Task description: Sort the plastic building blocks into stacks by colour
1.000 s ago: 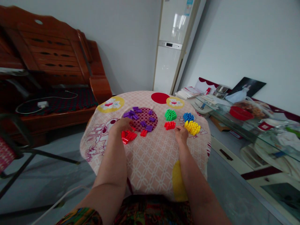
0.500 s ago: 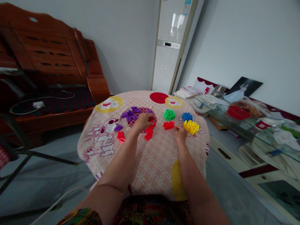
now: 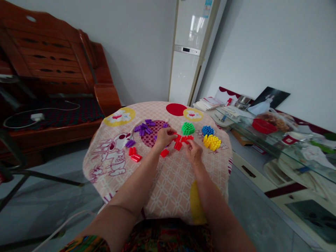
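Observation:
My left hand (image 3: 165, 137) reaches over the middle of the table, its fingertips pinched on a small red plastic block beside several loose red blocks (image 3: 177, 145). My right hand (image 3: 194, 152) is just to the right, its fingers closed together at the near edge of a cluster of red blocks (image 3: 188, 137); whatever is between them is too small to make out. Behind that cluster stands a green cluster (image 3: 188, 128). Further right are a blue cluster (image 3: 208, 130) and a yellow cluster (image 3: 212, 142), both apart from my hands.
Purple blocks (image 3: 143, 129) lie loose at the left on the patterned tablecloth (image 3: 168, 189), with more red blocks (image 3: 135, 158) nearer. A glass-topped cabinet (image 3: 275, 147) holding papers and bags stands to the right. A wooden bench (image 3: 52, 63) is at the left.
My left hand has moved right from the left-hand pile, and red blocks now lie beside the red cluster. My right hand has shifted slightly left to that cluster.

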`<state>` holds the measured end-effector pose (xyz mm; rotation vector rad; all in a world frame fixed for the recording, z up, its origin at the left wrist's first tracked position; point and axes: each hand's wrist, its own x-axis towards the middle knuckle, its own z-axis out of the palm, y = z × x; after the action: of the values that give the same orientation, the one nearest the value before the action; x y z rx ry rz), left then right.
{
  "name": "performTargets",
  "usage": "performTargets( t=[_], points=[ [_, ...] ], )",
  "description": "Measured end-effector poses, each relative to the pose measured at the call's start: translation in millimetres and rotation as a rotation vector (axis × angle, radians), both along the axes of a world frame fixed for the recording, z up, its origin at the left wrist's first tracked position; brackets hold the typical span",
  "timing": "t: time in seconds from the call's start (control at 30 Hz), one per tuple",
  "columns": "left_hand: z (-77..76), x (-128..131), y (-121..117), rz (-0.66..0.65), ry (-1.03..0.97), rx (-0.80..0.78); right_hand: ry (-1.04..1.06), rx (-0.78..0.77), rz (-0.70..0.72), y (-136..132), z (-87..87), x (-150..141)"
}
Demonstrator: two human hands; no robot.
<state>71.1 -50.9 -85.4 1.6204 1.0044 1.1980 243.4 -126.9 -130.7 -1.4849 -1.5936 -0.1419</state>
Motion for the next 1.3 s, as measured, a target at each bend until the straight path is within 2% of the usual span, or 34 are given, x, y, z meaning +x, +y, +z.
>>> performTargets(
  t=[0.13,0.33,0.6,0.77,0.9,1.13,1.23,1.3],
  points=[
    [-2.1,-1,-1,0.018,-0.118,-0.090,-0.205,-0.003,0.110,-2,-1.4,-17],
    [-2.9,-1,-1,0.038,-0.278,-0.215,-0.310,0.042,0.070,1,-4.7,-15],
    [-2.0,1,-4,0.135,-0.377,-0.298,-0.331,0.199,0.004,2,-6.3,-9],
    [-1.9,-3,-4,0.116,-0.388,-0.350,-0.106,0.265,-0.139,4,-2.2,10],
    [-5.5,-3,-3,0.036,-0.348,-0.392,-0.017,0.185,-0.191,2,0.3,25],
    [-9.2,-11,2,-0.115,-0.341,-0.476,-0.104,-0.011,-0.199,5,-3.1,23],
    [-12.3,-11,4,-0.138,-0.300,-0.433,-0.104,-0.030,-0.204,8,-5.3,22],
    [-15.5,-9,6,-0.102,-0.265,-0.384,-0.090,-0.051,-0.191,9,-5.9,23]
  ],
)
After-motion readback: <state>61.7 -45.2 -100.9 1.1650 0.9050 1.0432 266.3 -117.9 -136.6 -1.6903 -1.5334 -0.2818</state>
